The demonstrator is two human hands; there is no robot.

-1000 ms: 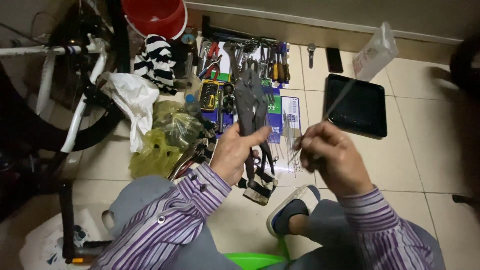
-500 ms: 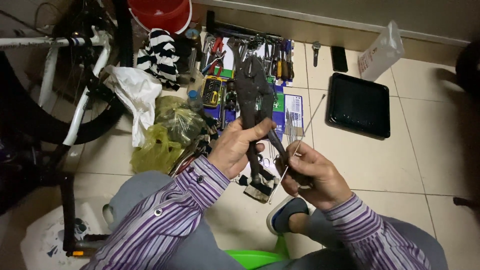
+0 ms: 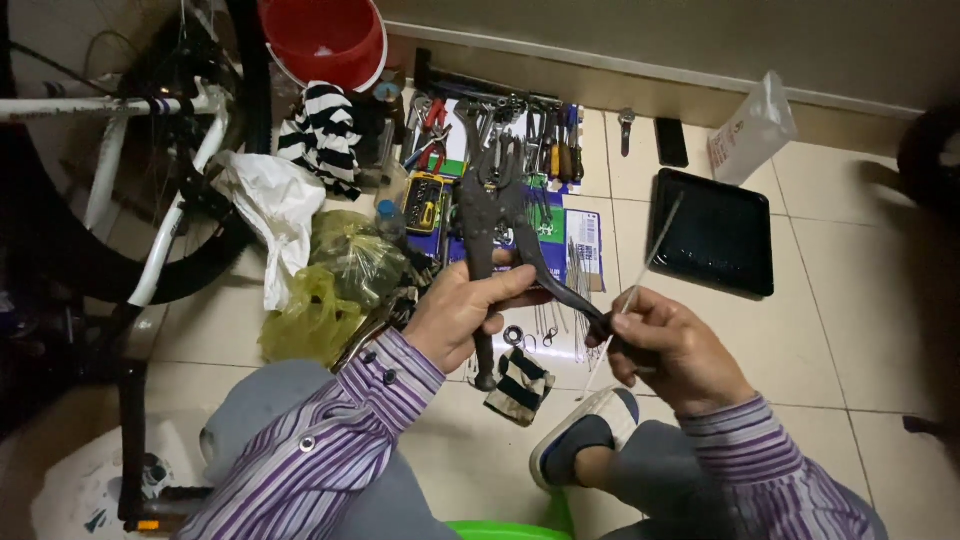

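Left hand [image 3: 462,312] fingers are clamped round one handle of the big dark pliers [image 3: 497,235], the right hand [image 3: 672,352] gripping the other handle plus a thin wire [image 3: 650,252]; spread this wide, the wire could slip free toward the black tray [image 3: 722,235].

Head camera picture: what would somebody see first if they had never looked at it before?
Probably the big dark pliers in the middle, gripped by both hands: the left hand holds one handle, the right hand holds the other along with a thin metal spoke. Behind them, tools lie spread on the tiled floor, with a red bucket at the top. A white bicycle frame stands at the left.
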